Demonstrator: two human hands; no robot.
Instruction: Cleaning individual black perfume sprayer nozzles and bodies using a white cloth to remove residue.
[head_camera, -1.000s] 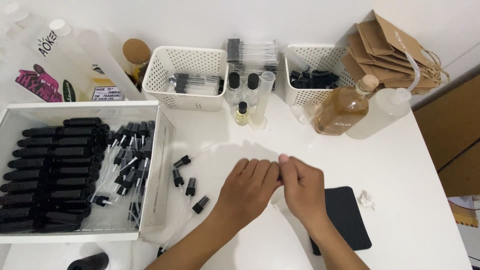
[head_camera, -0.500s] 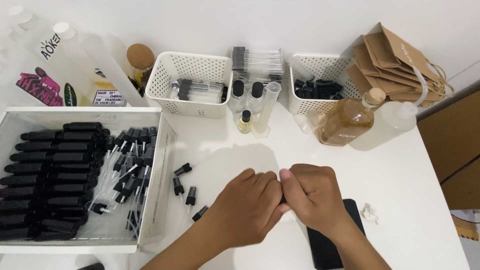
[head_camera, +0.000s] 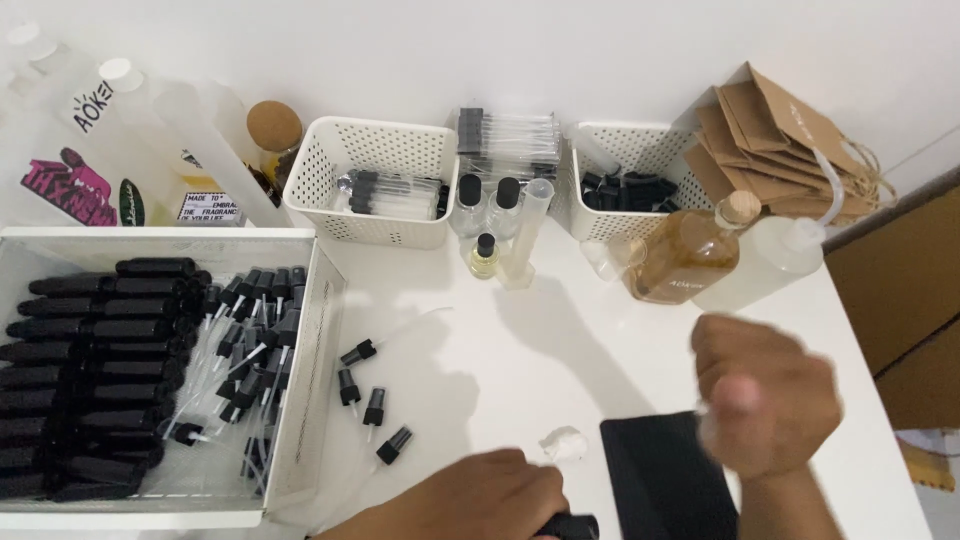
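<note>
Large tray (head_camera: 322, 300) set at left, bottles (head_camera: 100, 380) in it. Loose spray pumps (head_camera: 372, 405) scattered right of tray. Two baskets (head_camera: 370, 180) placed far; paper bags (head_camera: 780, 140) far right.

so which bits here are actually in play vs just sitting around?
In play:
left hand, closed on a small black bottle
right hand, fist raised, blurred
loose pump tops
tray of black bottles and pumps

Just sitting:
white baskets
amber bottle
paper bags
black pad
</note>
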